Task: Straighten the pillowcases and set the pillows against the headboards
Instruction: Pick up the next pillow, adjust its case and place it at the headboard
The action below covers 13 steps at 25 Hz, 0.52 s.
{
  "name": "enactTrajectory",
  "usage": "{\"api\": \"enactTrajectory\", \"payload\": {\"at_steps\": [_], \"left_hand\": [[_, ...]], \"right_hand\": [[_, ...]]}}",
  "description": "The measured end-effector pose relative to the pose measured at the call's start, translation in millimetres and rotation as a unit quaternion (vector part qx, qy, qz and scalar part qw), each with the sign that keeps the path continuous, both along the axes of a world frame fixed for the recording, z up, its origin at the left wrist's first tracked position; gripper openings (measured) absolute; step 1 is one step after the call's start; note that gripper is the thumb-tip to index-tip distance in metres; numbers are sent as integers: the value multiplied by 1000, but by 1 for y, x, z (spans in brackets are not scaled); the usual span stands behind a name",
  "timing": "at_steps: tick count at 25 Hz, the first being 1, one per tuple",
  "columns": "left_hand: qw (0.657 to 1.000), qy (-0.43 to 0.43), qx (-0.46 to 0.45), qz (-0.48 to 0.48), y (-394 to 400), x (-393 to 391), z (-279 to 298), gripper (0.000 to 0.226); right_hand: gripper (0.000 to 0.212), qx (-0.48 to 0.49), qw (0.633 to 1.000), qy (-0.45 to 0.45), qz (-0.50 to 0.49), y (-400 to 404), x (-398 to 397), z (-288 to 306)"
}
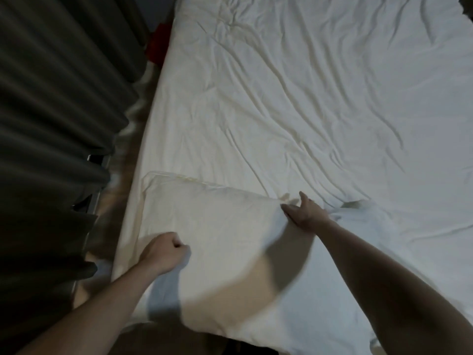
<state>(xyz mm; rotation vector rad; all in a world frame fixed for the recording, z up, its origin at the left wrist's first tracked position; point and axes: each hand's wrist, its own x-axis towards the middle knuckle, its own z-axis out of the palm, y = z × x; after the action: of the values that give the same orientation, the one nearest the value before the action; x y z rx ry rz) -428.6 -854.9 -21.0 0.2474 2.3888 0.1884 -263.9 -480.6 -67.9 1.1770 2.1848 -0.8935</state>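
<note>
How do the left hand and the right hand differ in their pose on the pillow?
The left hand is curled into a fist at the near left part of the pillow; the right hand lies with straighter fingers on its far right edge. The left hand seems to bunch the fabric, though its fingers are hidden; the right hand presses flat. Both touch the same pillow.

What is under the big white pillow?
The pillow lies on the wrinkled white sheet of the bed. The left hand and right hand rest on top of it. Whatever is right beneath the pillow is covered, so it cannot be seen.
</note>
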Motion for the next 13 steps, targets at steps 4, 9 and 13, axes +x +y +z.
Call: {"api": "enactTrajectory", "payload": {"at_steps": [4, 9, 13], "left_hand": [[999, -12, 42, 8, 3, 27, 24, 20], [987, 2, 152, 48, -8, 57, 80, 11], [982, 25, 184, 28, -19, 56, 119, 25]], "right_hand": [[42, -50, 996, -5, 75, -11, 7, 28], [38, -65, 989, 60, 116, -40, 43, 103], [49, -50, 985, 151, 61, -87, 97, 141]]}}
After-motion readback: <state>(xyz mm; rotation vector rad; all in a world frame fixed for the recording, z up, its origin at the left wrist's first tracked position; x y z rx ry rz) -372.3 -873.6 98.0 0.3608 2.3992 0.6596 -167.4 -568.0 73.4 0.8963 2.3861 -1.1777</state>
